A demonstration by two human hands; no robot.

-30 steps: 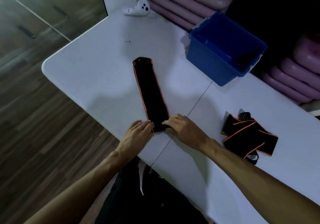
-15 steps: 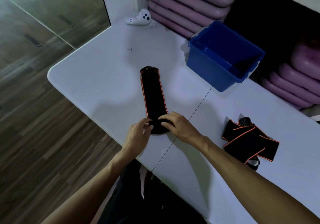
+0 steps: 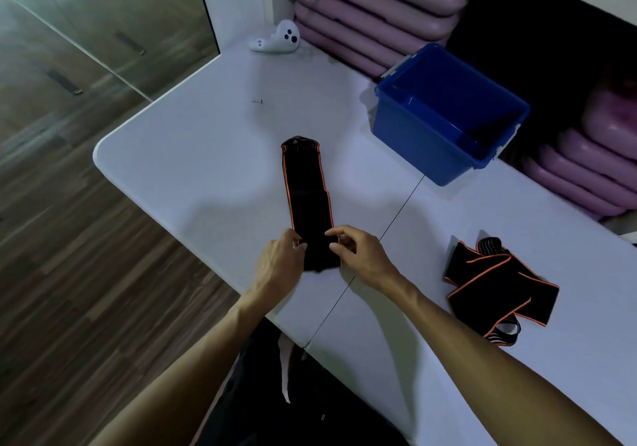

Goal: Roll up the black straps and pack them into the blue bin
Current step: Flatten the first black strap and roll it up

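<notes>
Two hands at the table edge, left hand and right hand pinching the near rolled end of one strap lying flat between them, second strap bunched to the right, one blue bin beyond, one white controller farthest

Head-worn view, forward and downward.

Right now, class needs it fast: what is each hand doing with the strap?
Left hand: fingers curled, pinching the near rolled end of the black strap.
Right hand: fingers curled, pinching that same rolled end from the other side.
</notes>
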